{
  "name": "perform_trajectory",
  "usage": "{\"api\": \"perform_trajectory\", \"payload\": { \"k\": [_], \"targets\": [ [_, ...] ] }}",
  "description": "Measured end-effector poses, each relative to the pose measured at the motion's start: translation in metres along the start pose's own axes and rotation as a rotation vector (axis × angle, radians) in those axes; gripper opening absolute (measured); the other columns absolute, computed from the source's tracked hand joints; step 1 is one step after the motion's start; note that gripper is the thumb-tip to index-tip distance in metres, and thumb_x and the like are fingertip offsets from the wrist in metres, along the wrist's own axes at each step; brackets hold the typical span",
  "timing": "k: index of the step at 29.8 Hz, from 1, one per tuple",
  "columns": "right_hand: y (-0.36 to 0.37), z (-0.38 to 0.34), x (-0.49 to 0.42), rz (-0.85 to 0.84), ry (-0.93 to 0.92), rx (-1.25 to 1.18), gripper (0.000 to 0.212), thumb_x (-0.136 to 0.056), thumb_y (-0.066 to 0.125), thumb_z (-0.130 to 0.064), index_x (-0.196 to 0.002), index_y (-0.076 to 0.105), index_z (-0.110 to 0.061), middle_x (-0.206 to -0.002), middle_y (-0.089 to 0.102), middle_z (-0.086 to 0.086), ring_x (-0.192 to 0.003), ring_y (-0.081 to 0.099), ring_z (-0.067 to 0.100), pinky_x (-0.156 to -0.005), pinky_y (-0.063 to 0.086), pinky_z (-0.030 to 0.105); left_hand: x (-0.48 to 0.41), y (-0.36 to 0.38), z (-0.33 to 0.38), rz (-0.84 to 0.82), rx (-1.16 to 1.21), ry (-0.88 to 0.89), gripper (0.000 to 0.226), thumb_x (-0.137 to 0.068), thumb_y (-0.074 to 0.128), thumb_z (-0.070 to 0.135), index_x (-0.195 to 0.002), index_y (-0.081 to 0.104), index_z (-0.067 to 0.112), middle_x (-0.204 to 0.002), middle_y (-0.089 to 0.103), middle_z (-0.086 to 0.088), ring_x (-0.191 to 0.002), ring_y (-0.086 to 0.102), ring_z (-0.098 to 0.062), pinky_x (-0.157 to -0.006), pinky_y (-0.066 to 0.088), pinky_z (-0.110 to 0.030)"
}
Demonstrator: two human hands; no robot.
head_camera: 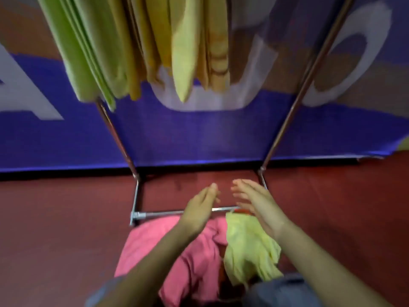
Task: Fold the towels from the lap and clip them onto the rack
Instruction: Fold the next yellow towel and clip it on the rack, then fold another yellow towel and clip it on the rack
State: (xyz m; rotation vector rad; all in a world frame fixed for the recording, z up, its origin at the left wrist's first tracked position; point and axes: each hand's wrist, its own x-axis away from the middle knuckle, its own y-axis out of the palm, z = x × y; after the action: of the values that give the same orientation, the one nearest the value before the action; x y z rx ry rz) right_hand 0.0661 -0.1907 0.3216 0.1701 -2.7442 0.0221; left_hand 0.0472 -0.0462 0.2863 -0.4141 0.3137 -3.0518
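A crumpled pink towel (177, 251) and a pale yellow towel (245, 249) lie on my lap at the bottom centre. My left hand (199, 207) and my right hand (254, 200) are stretched out side by side above them, fingers straight, holding nothing. Both hover over the rack's low front bar (163, 212). Green towels (88, 52) and yellow and orange towels (186, 47) hang from the top of the rack. Its two slanted metal poles (294, 103) rise at left and right. A small orange thing (240, 210) sits by the bar under my right hand.
A blue banner with large white letters (199, 134) covers the wall behind the rack. The floor (66, 218) is dark red. My knees in grey-blue cloth (281, 293) show at the bottom.
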Motion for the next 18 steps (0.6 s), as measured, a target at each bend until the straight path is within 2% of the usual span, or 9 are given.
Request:
{"api": "perform_trajectory", "payload": {
  "k": [1, 4, 6, 9, 12, 14, 15, 17, 18],
  "targets": [
    [-0.009, 0.029, -0.004, 0.018, 0.128, 0.004, 0.012, -0.092, 0.047, -0.022, -0.094, 0.057, -0.015, -0.084, 0.06, 0.0, -0.077, 0.055, 0.012, -0.069, 0.044, 0.023, 0.006, 0.007, -0.017, -0.055, -0.029, -0.072, 0.033, -0.095, 0.031, 0.037, -0.09, 0.057, 0.017, -0.077, 0.06, 0.004, -0.074, 0.054, -0.007, -0.074, 0.042, -0.02],
    [-0.032, 0.09, -0.013, 0.024, 0.411, 0.05, 0.02, -0.094, 0.042, -0.029, -0.09, 0.058, -0.016, -0.082, 0.059, 0.0, -0.074, 0.055, 0.013, -0.067, 0.045, 0.026, 0.028, 0.021, -0.067, -0.14, -0.009, -0.243, 0.031, -0.096, 0.025, 0.037, -0.103, 0.048, 0.017, -0.087, 0.059, -0.005, -0.074, 0.052, -0.014, -0.064, 0.039, -0.021],
    [-0.041, 0.118, -0.021, 0.082, 0.499, 0.082, 0.023, -0.094, 0.043, -0.029, -0.098, 0.06, -0.014, -0.083, 0.06, 0.002, -0.076, 0.056, 0.015, -0.07, 0.047, 0.029, 0.025, 0.027, -0.094, -0.105, 0.042, -0.368, 0.032, -0.096, 0.024, 0.036, -0.109, 0.045, 0.015, -0.089, 0.057, -0.01, -0.068, 0.05, -0.014, -0.06, 0.037, -0.023],
    [-0.05, 0.163, -0.034, 0.175, 0.61, 0.126, 0.031, -0.094, 0.043, -0.027, -0.115, 0.057, -0.008, -0.106, 0.06, 0.011, -0.097, 0.055, 0.024, -0.088, 0.045, 0.036, 0.024, 0.046, -0.121, -0.108, 0.107, -0.531, 0.034, -0.097, 0.023, 0.036, -0.113, 0.043, 0.013, -0.078, 0.053, -0.006, -0.063, 0.046, -0.015, -0.051, 0.037, -0.02],
    [-0.054, 0.201, -0.042, 0.238, 0.708, 0.188, 0.034, -0.093, 0.047, -0.024, -0.119, 0.054, -0.005, -0.127, 0.054, 0.015, -0.112, 0.051, 0.027, -0.093, 0.041, 0.035, 0.028, 0.066, -0.146, -0.116, 0.16, -0.648, 0.044, -0.096, 0.02, 0.039, -0.12, 0.044, 0.012, -0.079, 0.054, -0.004, -0.062, 0.047, -0.014, -0.052, 0.036, -0.021],
    [-0.058, 0.226, -0.053, 0.296, 0.708, 0.203, 0.033, -0.092, 0.049, -0.02, -0.118, 0.055, -0.001, -0.13, 0.053, 0.016, -0.117, 0.049, 0.029, -0.095, 0.04, 0.032, 0.025, 0.077, -0.162, -0.122, 0.168, -0.69, 0.043, -0.096, 0.019, 0.04, -0.117, 0.046, 0.015, -0.076, 0.054, -0.002, -0.06, 0.045, -0.013, -0.042, 0.038, -0.015],
    [-0.061, 0.243, -0.06, 0.317, 0.712, 0.217, 0.032, -0.092, 0.049, -0.018, -0.117, 0.055, 0.001, -0.13, 0.053, 0.017, -0.114, 0.05, 0.03, -0.088, 0.042, 0.026, 0.021, 0.083, -0.172, -0.125, 0.187, -0.722, 0.044, -0.096, 0.019, 0.04, -0.117, 0.046, 0.013, -0.074, 0.053, -0.002, -0.058, 0.044, -0.013, -0.039, 0.037, -0.013],
    [-0.066, 0.259, -0.067, 0.344, 0.674, 0.27, 0.033, -0.091, 0.05, -0.018, -0.116, 0.055, 0.003, -0.127, 0.054, 0.02, -0.105, 0.053, 0.032, -0.06, 0.041, 0.013, 0.016, 0.088, -0.183, -0.114, 0.192, -0.745, 0.049, -0.095, 0.019, 0.041, -0.119, 0.047, 0.009, -0.07, 0.052, -0.002, -0.054, 0.046, -0.012, -0.045, 0.035, -0.019],
    [-0.067, 0.269, -0.072, 0.342, 0.672, 0.298, 0.033, -0.09, 0.052, -0.02, -0.117, 0.055, -0.001, -0.127, 0.054, 0.02, -0.1, 0.055, 0.031, -0.055, 0.04, 0.011, 0.012, 0.089, -0.193, -0.108, 0.187, -0.757, 0.05, -0.096, 0.019, 0.04, -0.12, 0.048, 0.007, -0.069, 0.052, -0.002, -0.05, 0.048, -0.009, -0.048, 0.033, -0.02]
  ]
}}
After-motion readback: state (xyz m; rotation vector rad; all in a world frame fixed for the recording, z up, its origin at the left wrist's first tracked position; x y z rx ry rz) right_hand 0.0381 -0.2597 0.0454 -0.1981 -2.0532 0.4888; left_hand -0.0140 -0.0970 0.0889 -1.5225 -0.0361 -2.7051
